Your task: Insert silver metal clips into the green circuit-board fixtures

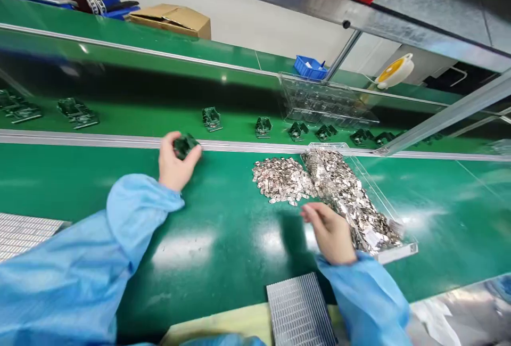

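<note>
One ribbed metal rack (24,234) sits at far left beside the green conveyor belt (223,287), as your left hand (175,164) clenches around a dark green component (186,145) at the belt's metal rail (99,141). Beyond it, a row of matching components (211,118) already stands along the far lane, running right past a clear blister tray (327,102). Mid-belt, a large heap of loose silver clips (281,180) remains, a second ribbed rack (299,311) at the near edge. Your right hand (329,231) hovers by the heap, fingers pinched; whether they hold a clip cannot be told. More clips fill a clear plastic tray (393,245) to the right.
</note>
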Demonstrator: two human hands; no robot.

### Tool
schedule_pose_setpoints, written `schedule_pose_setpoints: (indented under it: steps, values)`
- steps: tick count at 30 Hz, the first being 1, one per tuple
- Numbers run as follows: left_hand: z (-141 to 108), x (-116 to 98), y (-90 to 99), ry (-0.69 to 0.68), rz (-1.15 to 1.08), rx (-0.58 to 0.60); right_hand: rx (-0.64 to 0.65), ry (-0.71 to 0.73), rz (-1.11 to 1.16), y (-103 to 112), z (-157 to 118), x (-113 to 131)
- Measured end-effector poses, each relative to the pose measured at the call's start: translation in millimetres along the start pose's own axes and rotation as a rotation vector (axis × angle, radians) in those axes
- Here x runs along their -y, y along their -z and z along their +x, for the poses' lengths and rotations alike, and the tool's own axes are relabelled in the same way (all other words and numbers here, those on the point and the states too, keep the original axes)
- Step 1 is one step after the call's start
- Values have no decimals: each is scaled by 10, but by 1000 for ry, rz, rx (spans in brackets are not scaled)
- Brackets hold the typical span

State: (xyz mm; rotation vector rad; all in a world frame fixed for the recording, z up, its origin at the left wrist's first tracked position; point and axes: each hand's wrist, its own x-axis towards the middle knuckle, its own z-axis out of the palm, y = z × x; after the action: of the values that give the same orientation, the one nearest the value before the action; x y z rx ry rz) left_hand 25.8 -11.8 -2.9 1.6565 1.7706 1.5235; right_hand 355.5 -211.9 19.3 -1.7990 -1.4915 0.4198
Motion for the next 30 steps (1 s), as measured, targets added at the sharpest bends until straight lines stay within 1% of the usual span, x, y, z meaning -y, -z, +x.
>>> schedule_pose_setpoints:
  steps: [2, 4, 5, 7, 10, 12, 15, 17, 19, 21, 23, 25, 27, 28, 30]
  values:
    - [-553, -211, 88, -78, -45, 239, 57, 49, -99, -108, 100, -11]
    - [-975, -352, 246, -97, -55, 415, 77, 96, -175, -225, 225, -6]
    - [-1121, -387, 335, -94, -49, 478, 79, 117, -192, -274, 287, 2]
    - [-1294, -390, 507, -88, -20, 566, 104, 166, -230, -347, 401, 24]
    - [-1343, -279, 695, -160, 67, 642, 154, 218, -288, -410, 523, 42]
    - [-1309, -197, 760, -237, 141, 674, 170, 230, -323, -443, 564, 32]
    - [-1239, -156, 774, -295, 196, 724, 165, 229, -356, -485, 574, 0]
    - [-1207, -188, 745, -296, 183, 745, 152, 218, -370, -502, 560, -17]
    - [-1199, -237, 702, -279, 122, 748, 138, 201, -379, -511, 541, -23]
    - [-1220, -280, 655, -229, 24, 739, 123, 184, -376, -513, 522, -22]
    - [-1269, -313, 605, -125, -129, 732, 108, 168, -357, -509, 505, -18]
    - [-1337, -355, 548, 37, -333, 751, 98, 158, -321, -496, 488, -19]
    - [-1411, -427, 480, 227, -531, 787, 92, 146, -274, -470, 464, -26]
    - [-1449, -477, 439, 313, -607, 804, 88, 136, -248, -449, 447, -29]
    - [-1526, -592, 345, 437, -716, 835, 78, 108, -191, -388, 393, -27]
